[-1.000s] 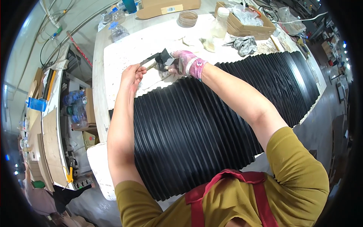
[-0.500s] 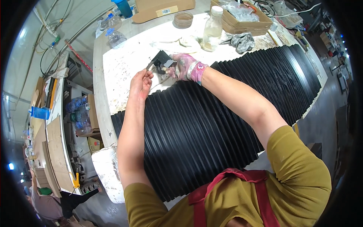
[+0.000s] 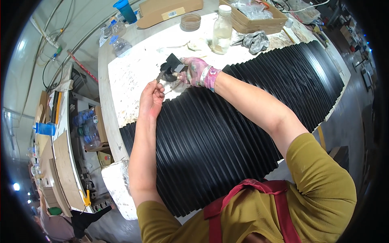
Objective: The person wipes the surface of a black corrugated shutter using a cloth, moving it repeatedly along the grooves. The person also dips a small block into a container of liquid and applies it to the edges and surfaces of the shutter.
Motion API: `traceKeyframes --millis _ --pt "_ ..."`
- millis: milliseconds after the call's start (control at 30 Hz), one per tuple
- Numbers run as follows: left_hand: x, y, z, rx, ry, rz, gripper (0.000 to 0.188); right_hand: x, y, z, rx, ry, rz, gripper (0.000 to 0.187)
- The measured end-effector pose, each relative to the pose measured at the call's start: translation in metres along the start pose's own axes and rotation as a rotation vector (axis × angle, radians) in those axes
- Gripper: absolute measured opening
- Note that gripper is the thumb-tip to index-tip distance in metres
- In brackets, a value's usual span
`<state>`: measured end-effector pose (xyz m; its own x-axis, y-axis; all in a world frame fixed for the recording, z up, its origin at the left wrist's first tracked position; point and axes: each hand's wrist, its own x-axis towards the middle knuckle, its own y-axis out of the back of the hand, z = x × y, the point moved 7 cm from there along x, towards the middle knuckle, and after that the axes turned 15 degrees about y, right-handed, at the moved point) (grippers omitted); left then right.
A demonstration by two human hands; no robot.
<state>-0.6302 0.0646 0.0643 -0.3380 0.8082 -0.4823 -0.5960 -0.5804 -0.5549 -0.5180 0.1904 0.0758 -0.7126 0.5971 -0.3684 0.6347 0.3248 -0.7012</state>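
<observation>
My right hand [image 3: 198, 73], in a pink floral glove, is closed on a small black piece [image 3: 173, 60] with an angular flat upper part and a dark lower part whose shape I cannot make out. My bare left hand [image 3: 151, 99] is closed on a thin, flat grey-brown strip [image 3: 160, 75], whose upper end reaches the black piece's left side. Both hands are above the white worktop, just beyond a wide pleated black sheet [image 3: 202, 146]. The sheet's ridges run under both forearms.
On the worktop's far side stand a clear bottle with a white cap [image 3: 222, 30], a round stack of brownish discs [image 3: 190, 22], a carton of plastic bags [image 3: 259, 20] and a crumpled grey rag [image 3: 255, 41]. Plastic bottles [image 3: 119, 45] stand far left. Another person [image 3: 56, 222] is at lower left.
My left hand has drawn slightly toward me with the strip. The black piece has turned a little in my gloved right hand, which stays almost in place.
</observation>
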Motion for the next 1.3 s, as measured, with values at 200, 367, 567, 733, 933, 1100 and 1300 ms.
traceKeyframes --millis 200,367,567,733,933,1100,1300 --pt "0.001 0.000 -0.004 -0.033 -0.034 0.025 0.009 0.006 -0.004 0.006 0.040 0.008 -0.152 0.024" --pt "0.005 -0.011 -0.014 0.003 -0.019 0.002 0.009 0.005 0.002 0.005 -0.129 0.050 -0.045 0.022" --pt "0.017 0.011 0.005 -0.032 -0.103 0.130 0.010 -0.008 -0.008 0.012 -0.109 0.015 -0.054 0.024" --pt "0.011 0.007 0.003 -0.052 -0.080 0.066 0.010 0.012 0.003 0.009 -0.081 0.038 -0.026 0.023" --pt "0.010 0.006 -0.006 -0.041 -0.056 0.058 0.008 0.020 -0.009 0.014 0.004 0.038 -0.126 0.024" --pt "0.009 -0.005 -0.014 -0.045 -0.045 0.015 0.009 0.028 0.007 0.009 -0.141 0.043 0.003 0.022" --pt "0.018 0.002 -0.018 -0.060 -0.119 0.106 0.010 0.010 -0.010 0.010 -0.143 0.078 0.023 0.022"
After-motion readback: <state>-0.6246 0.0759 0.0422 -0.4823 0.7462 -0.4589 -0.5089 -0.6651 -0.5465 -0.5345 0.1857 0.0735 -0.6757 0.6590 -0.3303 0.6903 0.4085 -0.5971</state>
